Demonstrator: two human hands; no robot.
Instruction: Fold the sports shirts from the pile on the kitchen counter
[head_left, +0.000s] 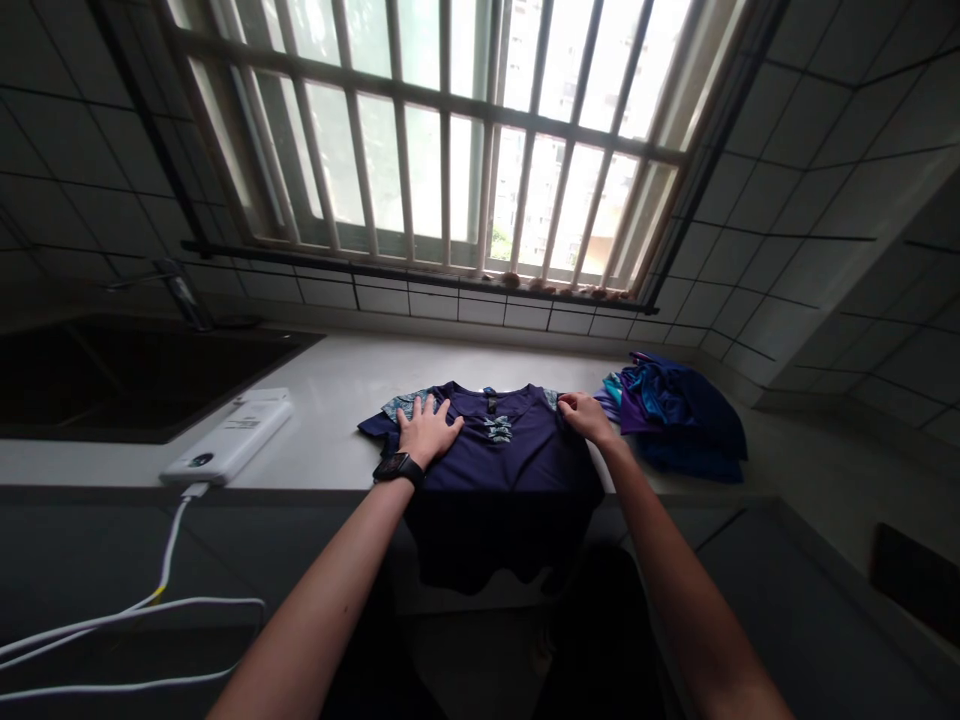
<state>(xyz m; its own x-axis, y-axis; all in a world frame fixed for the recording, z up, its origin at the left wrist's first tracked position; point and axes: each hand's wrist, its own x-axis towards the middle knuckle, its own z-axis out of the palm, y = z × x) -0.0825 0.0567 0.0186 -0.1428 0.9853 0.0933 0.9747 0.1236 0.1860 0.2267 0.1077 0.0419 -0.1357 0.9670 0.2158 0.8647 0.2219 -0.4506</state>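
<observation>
A dark navy short-sleeved shirt [517, 465] lies spread on the white counter, its neckline toward the window and its lower part hanging over the front edge. Small patterned bows decorate its chest, and the shoulders carry light patterned patches. My left hand [429, 432] rests flat with fingers spread on the shirt's left shoulder area; a black watch is on that wrist. At the other shoulder, my right hand [587, 418] pinches the sleeve edge between thumb and fingers. That sleeve is mostly hidden under or behind the hand.
A pile of folded blue and purple clothes [679, 415] sits right of the shirt. On the left are a white power bank [232, 437] with a cable, and a dark sink [142, 380] with a faucet [184, 295]. The counter [337, 385] runs below a barred window [450, 130].
</observation>
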